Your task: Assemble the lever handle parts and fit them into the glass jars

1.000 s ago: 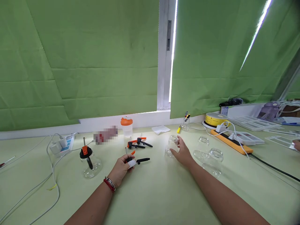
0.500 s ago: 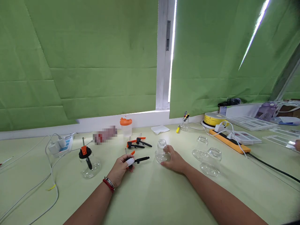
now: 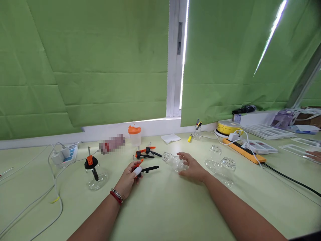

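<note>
My left hand (image 3: pixel 127 179) is closed around a black-and-orange bottle top (image 3: pixel 149 169), its black tube pointing right. My right hand (image 3: pixel 194 168) grips a clear glass bottle (image 3: pixel 172 160) by its wide base. The bottle is tilted, its open neck toward the left, close to the tube's end but apart from it. Just behind lie two similar bottle tops (image 3: pixel 143 155), black and orange. Farther left stands a glass bottle (image 3: pixel 97 184) fitted with such a top. On the right are two more open glass bottles (image 3: pixel 227 170), upright.
A clear cup with an orange lid (image 3: pixel 134 130) and a white paper (image 3: pixel 171 138) are at the back. An orange power strip (image 3: pixel 247 152) with cables lies right; a white power strip (image 3: pixel 71 155) sits left. Another person's hand (image 3: pixel 314 156) shows at the right edge.
My right hand has tipped the glass bottle from upright, so its neck now leans left toward the bottle top. My left hand has barely moved.
</note>
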The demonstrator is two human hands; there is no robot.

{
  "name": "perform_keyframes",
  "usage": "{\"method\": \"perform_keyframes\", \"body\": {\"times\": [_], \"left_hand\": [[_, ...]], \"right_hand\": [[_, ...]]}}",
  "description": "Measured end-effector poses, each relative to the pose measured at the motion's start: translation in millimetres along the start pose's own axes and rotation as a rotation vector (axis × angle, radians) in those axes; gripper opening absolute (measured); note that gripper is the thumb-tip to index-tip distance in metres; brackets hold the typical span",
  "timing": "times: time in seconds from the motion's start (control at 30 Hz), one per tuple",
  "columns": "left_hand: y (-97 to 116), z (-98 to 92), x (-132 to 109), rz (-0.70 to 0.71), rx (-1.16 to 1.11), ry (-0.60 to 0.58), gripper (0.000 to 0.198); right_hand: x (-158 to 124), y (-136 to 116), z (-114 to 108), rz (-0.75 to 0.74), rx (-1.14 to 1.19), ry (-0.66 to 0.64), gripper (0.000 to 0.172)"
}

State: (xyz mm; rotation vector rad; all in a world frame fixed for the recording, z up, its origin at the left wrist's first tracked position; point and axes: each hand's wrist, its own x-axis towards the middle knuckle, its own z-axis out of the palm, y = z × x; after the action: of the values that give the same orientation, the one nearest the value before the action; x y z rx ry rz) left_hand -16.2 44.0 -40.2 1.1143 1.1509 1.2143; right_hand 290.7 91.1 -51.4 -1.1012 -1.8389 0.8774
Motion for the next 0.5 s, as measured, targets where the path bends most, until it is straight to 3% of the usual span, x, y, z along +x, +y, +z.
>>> {"method": "perform_keyframes", "body": {"times": [0.17, 0.5], "left_hand": [[1.3, 1.9, 0.0, -0.021, -0.025, 0.031, 0.058], [-1.2, 1.6, 0.4, -0.060, -0.029, 0.012, 0.048]], "right_hand": [[-2.4, -2.4, -5.4, 0.079, 0.126, -0.057, 0.069], [-3.0, 1.6, -1.6, 0.152, 0.303, -0.145, 0.063]]}}
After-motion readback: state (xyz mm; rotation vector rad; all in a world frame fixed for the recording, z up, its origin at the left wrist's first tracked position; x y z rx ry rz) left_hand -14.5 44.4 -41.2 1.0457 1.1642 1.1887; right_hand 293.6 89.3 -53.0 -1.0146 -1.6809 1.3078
